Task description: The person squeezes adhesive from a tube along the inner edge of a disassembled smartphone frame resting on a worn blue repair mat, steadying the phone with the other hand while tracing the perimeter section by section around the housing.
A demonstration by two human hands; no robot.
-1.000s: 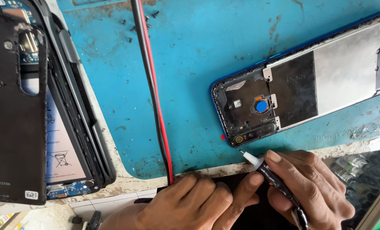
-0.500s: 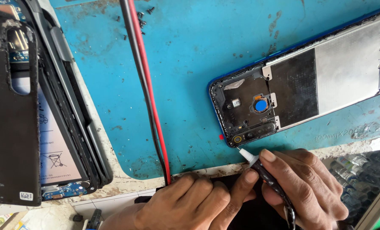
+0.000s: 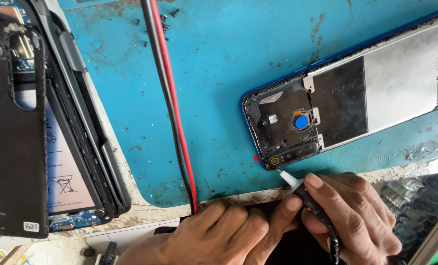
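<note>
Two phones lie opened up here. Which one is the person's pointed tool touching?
The blue-edged phone shell on the right: the white tip of the tool, held in the right hand, meets its lower corner. The dark phone at the left lies untouched.

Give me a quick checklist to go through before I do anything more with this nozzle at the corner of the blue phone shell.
1. Nozzle tip on target: ok, it sits at the shell's lower left corner beside the gold ring.
2. Tube held firmly: ok, right hand grips the black tube, and a left hand finger braces it.
3. Shell lying flat on the blue mat: ok, inside face up.
4. Cables clear of the work: ok, the black and red pair runs left of the shell, not touching it.
5. Loose screws: ok, far off at the mat's top edge.
6. Anything coming out of the tip: cannot tell.
</note>
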